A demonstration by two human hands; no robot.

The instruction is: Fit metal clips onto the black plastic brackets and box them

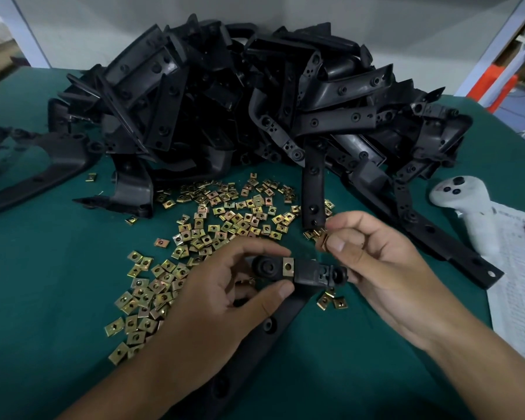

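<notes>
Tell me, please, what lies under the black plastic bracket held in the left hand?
Under the black plastic bracket are the green cloth and a few loose brass-coloured metal clips near its right end. Anything directly beneath is hidden by it and the left hand.

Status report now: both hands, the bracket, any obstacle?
Left hand grips bracket, one clip fitted. Right hand pinches spare clip. Nothing blocking.

Bare green cloth [43, 268] at left; bracket heap [225, 101] behind, scattered clips [212, 225] between.
</notes>
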